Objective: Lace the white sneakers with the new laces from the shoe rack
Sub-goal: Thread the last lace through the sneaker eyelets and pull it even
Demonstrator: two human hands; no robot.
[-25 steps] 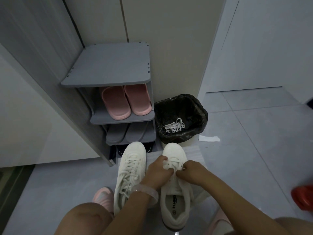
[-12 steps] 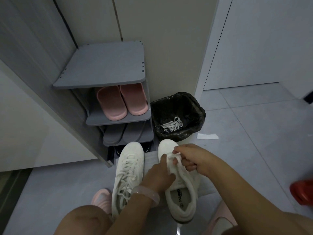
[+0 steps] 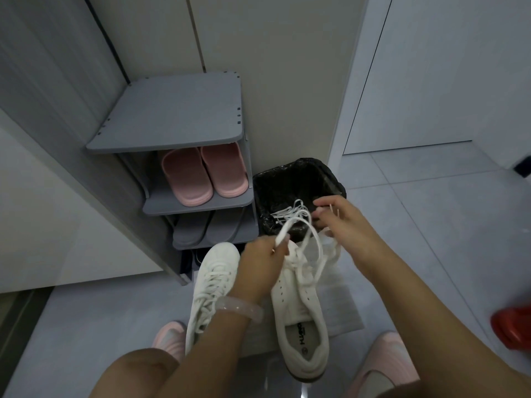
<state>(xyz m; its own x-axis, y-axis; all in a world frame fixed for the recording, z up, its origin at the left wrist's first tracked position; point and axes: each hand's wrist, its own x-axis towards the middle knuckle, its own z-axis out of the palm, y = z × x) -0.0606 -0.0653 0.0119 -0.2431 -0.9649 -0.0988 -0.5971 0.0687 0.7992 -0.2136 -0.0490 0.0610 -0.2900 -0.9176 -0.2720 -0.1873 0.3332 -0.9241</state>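
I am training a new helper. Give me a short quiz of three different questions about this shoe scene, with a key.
1. True or false: the left sneaker is already laced.
2. What lies inside the black bin? A) slippers B) white laces C) paper
3. Fill in: both the left hand and the right hand hold the ____ of the right sneaker.

Key: 1 true; 2 B; 3 lace.

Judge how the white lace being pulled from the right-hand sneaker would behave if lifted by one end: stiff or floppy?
Probably floppy: the lace sags in loose loops between the left hand and right hand. Likely very light, since a fingertip pinch carries it. It may snag, as it looks threaded through the sneaker eyelets.
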